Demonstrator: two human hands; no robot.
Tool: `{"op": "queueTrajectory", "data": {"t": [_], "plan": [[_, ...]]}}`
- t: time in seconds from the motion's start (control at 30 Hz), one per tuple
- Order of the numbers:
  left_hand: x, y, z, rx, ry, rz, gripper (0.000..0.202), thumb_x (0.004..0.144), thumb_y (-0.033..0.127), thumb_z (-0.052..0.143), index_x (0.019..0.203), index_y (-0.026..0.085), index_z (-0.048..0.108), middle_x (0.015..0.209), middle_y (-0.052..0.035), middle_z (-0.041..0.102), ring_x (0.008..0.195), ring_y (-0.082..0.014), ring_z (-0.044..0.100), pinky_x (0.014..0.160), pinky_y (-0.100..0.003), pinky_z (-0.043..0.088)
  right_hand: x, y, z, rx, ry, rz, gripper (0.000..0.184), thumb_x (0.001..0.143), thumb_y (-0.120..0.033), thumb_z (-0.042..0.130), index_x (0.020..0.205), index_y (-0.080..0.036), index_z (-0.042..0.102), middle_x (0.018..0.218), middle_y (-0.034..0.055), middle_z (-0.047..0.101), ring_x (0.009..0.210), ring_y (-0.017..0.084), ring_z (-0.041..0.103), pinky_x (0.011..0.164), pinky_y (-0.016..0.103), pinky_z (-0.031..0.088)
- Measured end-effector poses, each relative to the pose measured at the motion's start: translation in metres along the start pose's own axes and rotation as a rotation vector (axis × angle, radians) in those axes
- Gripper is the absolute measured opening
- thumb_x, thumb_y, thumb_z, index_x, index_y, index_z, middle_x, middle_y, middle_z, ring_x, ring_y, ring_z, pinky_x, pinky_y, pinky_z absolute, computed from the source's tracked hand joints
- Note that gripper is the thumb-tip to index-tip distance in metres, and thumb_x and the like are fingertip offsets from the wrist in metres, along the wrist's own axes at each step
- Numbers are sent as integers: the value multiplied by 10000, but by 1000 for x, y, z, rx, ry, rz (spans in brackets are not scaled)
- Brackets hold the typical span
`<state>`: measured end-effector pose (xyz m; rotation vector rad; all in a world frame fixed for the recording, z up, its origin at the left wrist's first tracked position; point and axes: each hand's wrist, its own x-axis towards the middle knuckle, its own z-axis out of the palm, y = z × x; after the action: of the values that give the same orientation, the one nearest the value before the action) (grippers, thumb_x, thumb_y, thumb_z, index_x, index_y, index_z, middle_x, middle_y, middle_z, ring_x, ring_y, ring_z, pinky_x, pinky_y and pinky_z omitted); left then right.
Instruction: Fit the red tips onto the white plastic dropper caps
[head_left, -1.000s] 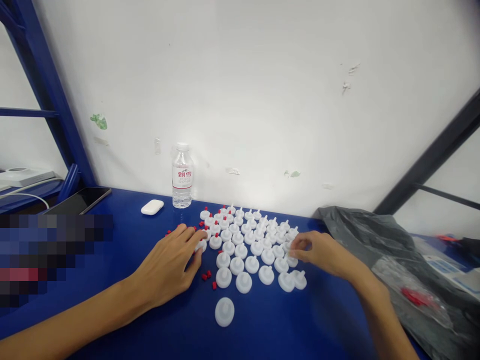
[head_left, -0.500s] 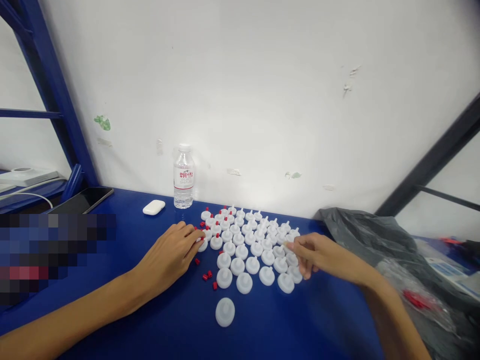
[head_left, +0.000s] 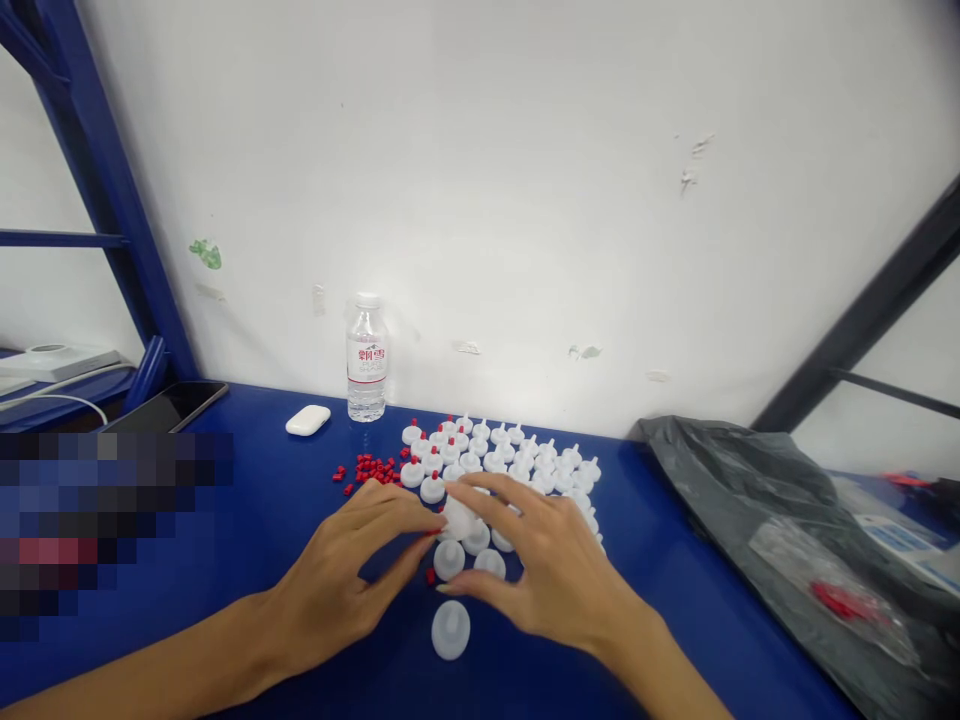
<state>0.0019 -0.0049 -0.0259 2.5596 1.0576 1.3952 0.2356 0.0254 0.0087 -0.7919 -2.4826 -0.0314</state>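
Note:
My left hand (head_left: 352, 560) pinches a small red cap (head_left: 435, 531) between thumb and fingertips. Right at that pinch is a blurred white plastic disc (head_left: 459, 520), apparently tilted; whether it is lifted I cannot tell. Around its far side curves my right hand (head_left: 540, 560), thumb and fingers spread wide apart. White round nozzle lids (head_left: 450, 560) stand spout-up under and beyond both hands, some hidden by the right hand. Several at the back left carry red caps on their spouts. One separate white lid (head_left: 451, 630) lies nearest me.
Loose red caps (head_left: 367, 468) lie behind my left hand. A water bottle (head_left: 367, 360), a white case (head_left: 308, 420) and a phone (head_left: 176, 405) are near the wall. On the right lies a dark plastic bag (head_left: 720, 500) with a clear bag (head_left: 832, 590) holding red pieces.
My right hand has moved left from the right edge of the lids and spread its fingers. My left hand has come right and nearer me from the red caps, uncovering their pile.

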Motion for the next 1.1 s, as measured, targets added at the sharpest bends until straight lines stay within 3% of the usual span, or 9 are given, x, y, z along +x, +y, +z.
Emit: {"op": "queueTrajectory", "data": {"t": [0.17, 0.33, 0.47, 0.57, 0.7, 0.77, 0.9, 1.0, 1.1], "plan": [[1, 3, 1, 35, -16, -7, 250, 927, 100, 588, 1125, 251, 614, 965, -4, 717, 908, -157, 633, 867, -314, 495, -1, 0, 15, 32, 43, -64, 391, 996, -394, 529, 1357, -244, 521, 1230, 46, 689, 979, 154, 708, 744, 243, 567], [3, -3, 0, 226, -81, 106, 175, 947, 159, 593, 1112, 215, 605, 969, -33, 693, 912, -182, 590, 851, -334, 475, -1, -1, 17, -10, 98, -104, 409, 969, -456, 564, 1299, -215, 574, 1098, 57, 726, 833, 157, 723, 594, 238, 535], [3, 1, -2, 255, -163, 119, 120, 985, 145, 488, 1000, 187, 599, 893, -42, 661, 849, -189, 547, 785, -339, 455, 0, -6, 19, -28, 126, -140, 417, 978, -453, 553, 1312, -204, 557, 1088, 59, 730, 808, 145, 720, 581, 231, 523], [5, 7, -4, 203, -234, 30, 232, 1003, 155, 401, 847, 193, 569, 795, -28, 617, 767, -185, 504, 719, -344, 424, 1, -5, 17, -62, 143, -177, 356, 993, -405, 546, 1285, -204, 573, 1098, 51, 733, 853, 138, 719, 619, 222, 535], [11, 4, -11, 80, -211, -285, 407, 1048, 299, 323, 685, 200, 479, 665, 15, 528, 646, -146, 476, 620, -293, 406, -3, 18, 2, -195, 277, -185, 265, 998, -231, 533, 1250, -210, 610, 1162, 52, 723, 858, 124, 721, 650, 207, 531], [16, -4, -15, 98, -186, -382, 454, 1051, 358, 293, 660, 202, 464, 640, 20, 509, 627, -145, 471, 594, -289, 397, -7, 36, -10, -257, 397, -2, 245, 971, -257, 578, 1205, -246, 650, 1127, 44, 732, 770, 118, 710, 638, 211, 521], [19, -21, -15, 223, -236, -354, 400, 1038, 350, 326, 799, 203, 613, 778, -16, 591, 775, -188, 515, 710, -326, 443, -8, 59, -29, -204, 506, 411, 257, 959, -352, 552, 1160, -238, 664, 1076, 63, 725, 594, 128, 631, 634, 269, 505], [14, -29, -8, 234, -283, -303, 311, 1024, 292, 372, 1040, 224, 675, 976, -45, 629, 917, -206, 540, 805, -341, 476, -7, 63, -32, -169, 466, 529, 250, 953, -372, 527, 1094, -229, 677, 966, 58, 737, 576, 142, 618, 656, 282, 484], [6, -33, -3, 245, -319, -257, 296, 1007, 247, 401, 1138, 250, 666, 1048, -47, 639, 968, -210, 558, 855, -350, 487, -7, 67, -34, -161, 384, 612, 293, 938, -446, 532, 1072, -238, 689, 975, 63, 734, 618, 165, 635, 676, 300, 472]]}}
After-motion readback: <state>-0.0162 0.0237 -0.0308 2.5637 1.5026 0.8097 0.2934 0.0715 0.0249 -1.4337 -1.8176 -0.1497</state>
